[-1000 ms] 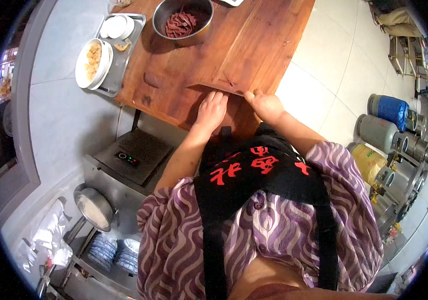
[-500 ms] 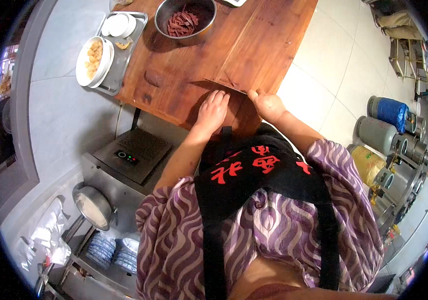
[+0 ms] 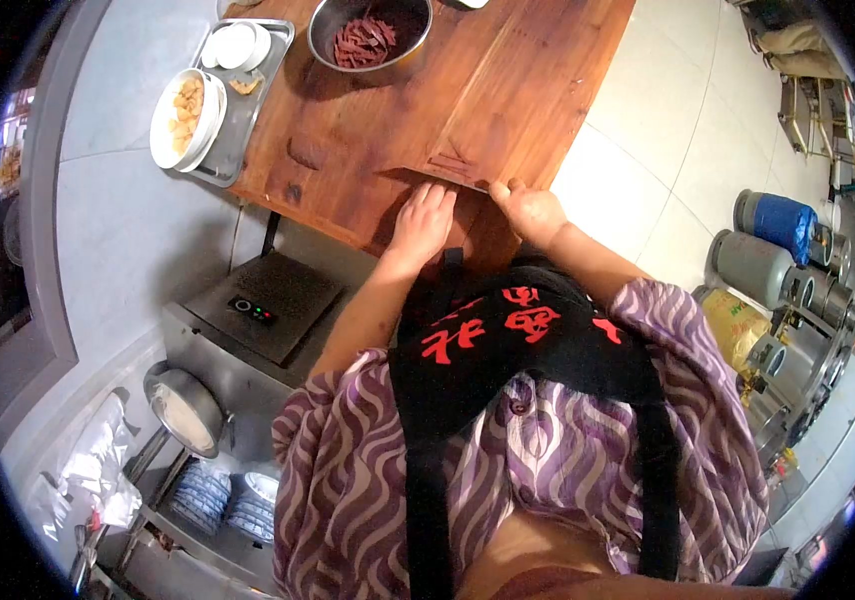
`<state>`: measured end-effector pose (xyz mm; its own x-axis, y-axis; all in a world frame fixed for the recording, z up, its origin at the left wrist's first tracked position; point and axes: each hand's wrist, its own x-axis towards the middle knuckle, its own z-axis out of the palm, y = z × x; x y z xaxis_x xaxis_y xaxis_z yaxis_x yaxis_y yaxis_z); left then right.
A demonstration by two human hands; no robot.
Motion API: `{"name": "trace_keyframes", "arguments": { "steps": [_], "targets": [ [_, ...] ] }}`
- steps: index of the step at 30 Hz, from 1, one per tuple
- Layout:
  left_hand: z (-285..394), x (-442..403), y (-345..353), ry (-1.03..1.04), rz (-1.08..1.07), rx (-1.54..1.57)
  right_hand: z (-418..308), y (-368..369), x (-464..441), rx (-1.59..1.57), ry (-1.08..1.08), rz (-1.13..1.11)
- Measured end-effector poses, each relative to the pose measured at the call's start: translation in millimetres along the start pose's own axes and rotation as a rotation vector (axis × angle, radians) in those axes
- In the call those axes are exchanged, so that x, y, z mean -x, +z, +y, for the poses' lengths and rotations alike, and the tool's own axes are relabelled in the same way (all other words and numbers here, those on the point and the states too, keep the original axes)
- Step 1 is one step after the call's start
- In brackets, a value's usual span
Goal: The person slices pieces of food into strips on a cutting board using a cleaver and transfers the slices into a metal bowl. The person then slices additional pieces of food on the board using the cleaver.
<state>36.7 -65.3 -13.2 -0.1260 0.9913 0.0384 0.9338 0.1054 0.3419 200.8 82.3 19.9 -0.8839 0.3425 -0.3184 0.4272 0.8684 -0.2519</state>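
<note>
My right hand (image 3: 532,212) is wrapped round a knife (image 3: 448,179), whose thin blade edge runs left along the wooden table's near part. Just beside the blade, my left hand (image 3: 424,222) presses down with fingers bent and close together; whatever lies under them is hidden. Several thin dark red strips (image 3: 451,163) rest against the far side of the blade. Farther back, a metal bowl (image 3: 407,66) holds many similar red strips (image 3: 365,42). A dark red-brown piece (image 3: 305,152) lies on the table to the left.
The wooden table (image 3: 528,90) has a metal tray (image 3: 238,140) at its left edge, with white dishes (image 3: 237,46) and a bowl of yellowish chunks (image 3: 186,112). Below left stand a metal unit (image 3: 273,300), a pot (image 3: 185,412) and stacked bowls (image 3: 200,495). Gas cylinders (image 3: 748,255) stand right.
More red strips now lie beyond the blade, and the blade sits slightly lower and flatter. My left hand has barely shifted.
</note>
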Motion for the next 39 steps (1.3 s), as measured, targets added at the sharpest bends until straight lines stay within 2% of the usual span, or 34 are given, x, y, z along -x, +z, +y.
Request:
{"name": "trace_keyframes", "arguments": {
  "steps": [3,6,7,8,10,11,14,17,20,24,30,34,35,37,39],
  "targets": [
    [-0.2,1.6,-0.7,0.050,0.234,0.090,8.6,4.5,1.9,-0.075,-0.013,0.068],
    [0.0,2.9,-7.1,-0.253,0.263,0.176,14.8,-1.0,1.9,-0.293,0.083,0.134],
    [-2.7,-1.4,-7.0,-0.351,0.347,0.296,14.5,-10.1,0.9,-0.406,0.160,0.088],
    [-4.7,-4.6,-7.1,-0.545,0.325,0.522,17.6,-9.6,-2.2,-0.554,0.192,0.089],
    [-11.5,-21.1,-8.7,-0.836,0.446,1.220,20.4,-19.1,-9.6,-0.846,0.254,0.094],
    [-13.9,-27.5,-14.0,-0.909,0.416,1.403,20.6,-32.4,-8.7,-1.122,0.288,0.035],
    [3.0,-61.8,-61.9,-1.046,0.396,1.841,19.7,-56.8,-19.5,-1.464,0.243,-0.028],
    [4.3,-90.0,-86.4,-0.633,0.209,2.284,22.5,-81.8,-25.8,-1.583,0.202,-0.145],
    [25.1,-111.9,-114.8,-0.625,0.263,2.161,33.3,-86.9,-31.0,-1.577,0.199,-0.157],
    [6.0,-122.7,-98.6,-0.724,0.231,1.971,45.1,-96.2,-35.7,-1.582,0.181,-0.121],
    [11.6,-127.0,-103.3,-0.825,0.269,1.917,58.2,-94.8,-36.7,-1.554,0.091,-0.132],
    [3.4,-117.7,-85.8,-0.827,0.263,1.932,60.1,-84.6,-33.3,-1.541,0.145,-0.160],
    [-3.1,-111.4,-79.9,-0.927,0.262,1.890,57.2,-84.9,-27.3,-1.518,0.176,-0.147],
    [-13.4,-92.7,-66.7,-0.920,0.330,1.897,64.8,-71.9,-23.8,-1.519,0.231,-0.133],
    [-19.1,-71.0,-56.6,-0.989,0.353,1.833,84.8,-34.4,-18.6,-1.377,0.358,0.031]
  ]
}}
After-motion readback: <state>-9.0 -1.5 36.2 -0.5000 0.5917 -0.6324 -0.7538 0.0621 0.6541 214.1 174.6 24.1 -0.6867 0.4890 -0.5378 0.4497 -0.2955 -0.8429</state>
